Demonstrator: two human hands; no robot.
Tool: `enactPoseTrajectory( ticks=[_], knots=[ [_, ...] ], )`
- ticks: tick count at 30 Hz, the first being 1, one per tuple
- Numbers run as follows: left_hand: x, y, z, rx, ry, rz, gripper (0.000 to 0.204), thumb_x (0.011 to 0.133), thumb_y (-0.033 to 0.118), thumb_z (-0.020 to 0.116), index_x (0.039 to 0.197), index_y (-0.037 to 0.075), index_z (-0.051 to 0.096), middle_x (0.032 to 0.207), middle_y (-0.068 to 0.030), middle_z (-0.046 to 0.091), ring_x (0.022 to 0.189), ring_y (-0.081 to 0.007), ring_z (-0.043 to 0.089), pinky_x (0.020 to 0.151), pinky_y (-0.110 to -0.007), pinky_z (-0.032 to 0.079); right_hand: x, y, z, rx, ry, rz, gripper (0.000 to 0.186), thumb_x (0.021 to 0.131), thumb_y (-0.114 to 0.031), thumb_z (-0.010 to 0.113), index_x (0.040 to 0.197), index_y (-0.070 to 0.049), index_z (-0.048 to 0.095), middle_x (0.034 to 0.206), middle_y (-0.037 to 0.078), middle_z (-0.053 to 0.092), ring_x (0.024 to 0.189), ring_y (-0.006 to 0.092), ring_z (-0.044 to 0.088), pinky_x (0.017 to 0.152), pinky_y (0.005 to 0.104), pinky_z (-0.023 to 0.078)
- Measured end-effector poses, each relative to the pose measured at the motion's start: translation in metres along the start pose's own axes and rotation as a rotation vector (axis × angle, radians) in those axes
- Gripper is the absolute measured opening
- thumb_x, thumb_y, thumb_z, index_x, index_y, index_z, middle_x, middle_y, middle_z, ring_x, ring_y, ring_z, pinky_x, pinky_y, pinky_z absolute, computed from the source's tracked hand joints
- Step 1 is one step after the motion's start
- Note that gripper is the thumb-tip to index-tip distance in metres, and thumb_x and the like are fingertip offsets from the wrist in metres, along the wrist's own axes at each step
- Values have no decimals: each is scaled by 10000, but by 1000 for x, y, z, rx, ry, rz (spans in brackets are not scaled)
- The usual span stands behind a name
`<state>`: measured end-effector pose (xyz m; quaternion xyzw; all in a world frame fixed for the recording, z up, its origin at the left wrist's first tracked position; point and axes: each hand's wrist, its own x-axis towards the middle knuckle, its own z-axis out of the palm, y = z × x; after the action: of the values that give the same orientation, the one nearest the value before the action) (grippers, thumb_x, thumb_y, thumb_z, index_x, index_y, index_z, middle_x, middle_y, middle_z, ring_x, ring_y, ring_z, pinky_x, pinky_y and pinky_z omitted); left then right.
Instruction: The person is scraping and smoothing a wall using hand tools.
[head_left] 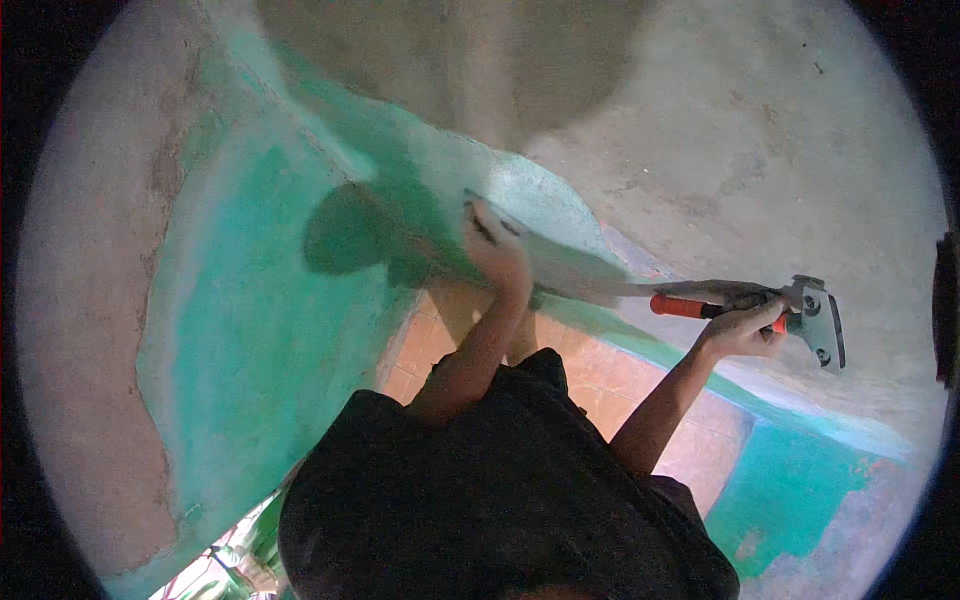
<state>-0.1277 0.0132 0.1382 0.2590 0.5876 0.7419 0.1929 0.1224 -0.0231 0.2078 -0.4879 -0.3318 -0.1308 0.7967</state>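
Note:
My right hand (pixel 742 332) grips a hand tool with an orange-and-black handle (pixel 678 307) and a flat metal head (pixel 815 325) with dark round fittings, held by the plastered wall on the right. My left hand (pixel 496 258) is raised near the middle of the green-painted wall band (pixel 390 140), fingers curled on a thin dark object (pixel 483 228) that I cannot make out, blurred and partly hidden by the fingers. Shadows of my head and arms fall on the wall around it.
Walls with peeling turquoise paint (pixel 240 320) and bare grey plaster (pixel 740 130) meet in a corner. A tiled floor (pixel 415 345) shows below my arms. At the lower left is a bright patch with green objects (pixel 250 555), too unclear to name.

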Motion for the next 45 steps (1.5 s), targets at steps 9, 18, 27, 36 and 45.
enactPoseTrajectory(
  ticks=[9, 18, 27, 36, 45],
  knots=[
    [-7, -28, -1, -147, -26, -218, 240, 952, 194, 396, 828, 5, 476, 659, -47, 493, 562, -126, 465, 569, -298, 395, -4, -10, 6, 28, -17, 40, 288, 857, -223, 573, 895, 62, 563, 671, 60, 553, 532, 106, 498, 445, 232, 390],
    [-38, -54, 8, -98, -141, 101, 245, 954, 194, 388, 873, -22, 472, 711, -71, 456, 605, -144, 475, 576, -303, 403, 1, -13, 5, 67, -28, 55, 287, 846, -238, 588, 867, 47, 554, 655, 55, 542, 539, 110, 509, 446, 229, 395],
    [-45, -22, 8, -18, -299, 214, 244, 954, 197, 377, 868, -7, 480, 750, -82, 467, 683, -199, 488, 639, -326, 406, -2, -7, 0, 38, -27, 49, 312, 837, -251, 605, 853, 56, 555, 669, 58, 547, 539, 112, 508, 451, 230, 398],
    [-23, -13, 4, -11, -188, 114, 326, 964, 296, 349, 901, -13, 432, 744, -93, 451, 677, -180, 450, 619, -319, 391, -3, -10, 7, 38, 1, 55, 328, 843, -270, 607, 867, 52, 552, 689, 61, 554, 538, 109, 494, 451, 231, 391],
    [-23, -46, -5, 95, -25, -49, 252, 967, 210, 351, 927, -16, 456, 720, -80, 445, 643, -199, 442, 628, -332, 397, -4, -16, 4, 14, -25, 47, 322, 863, -275, 576, 867, 46, 556, 697, 56, 555, 528, 108, 490, 427, 224, 370]
  ],
)
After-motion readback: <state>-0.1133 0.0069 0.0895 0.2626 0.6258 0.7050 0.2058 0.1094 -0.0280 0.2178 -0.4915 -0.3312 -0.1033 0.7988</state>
